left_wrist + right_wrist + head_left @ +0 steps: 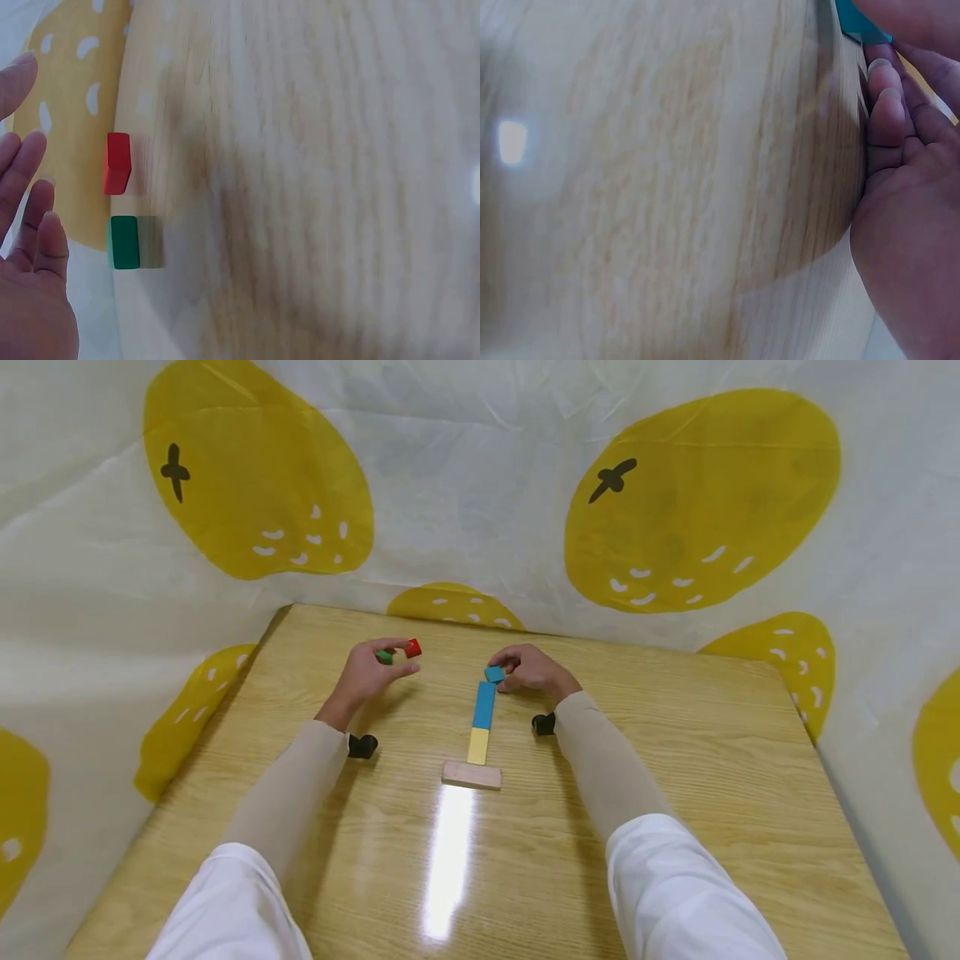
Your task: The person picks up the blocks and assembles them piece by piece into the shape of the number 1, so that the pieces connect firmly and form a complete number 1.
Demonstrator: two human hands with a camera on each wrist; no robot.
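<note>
My left hand [372,670] hovers with fingers spread above a green block [125,242] and a red block [117,163], which stand apart on the table. The left wrist view shows a gap between those fingers and both blocks. My right hand [531,668] pinches a small blue block [494,674], set at an angle by the far end of a block row. That row has a long blue block [483,704], then a yellow block [477,746], ending at a crosswise pale wooden block [471,775]. Part of the small blue block [861,28] is hidden behind the right thumb.
A wood-grain table [720,760] lies beneath both arms, with bright glare in front of the pale block. White cloth [465,468] with yellow fruit prints hangs behind and beside it. A black wrist-worn piece [363,747] juts from the left sleeve, another [543,724] from the right.
</note>
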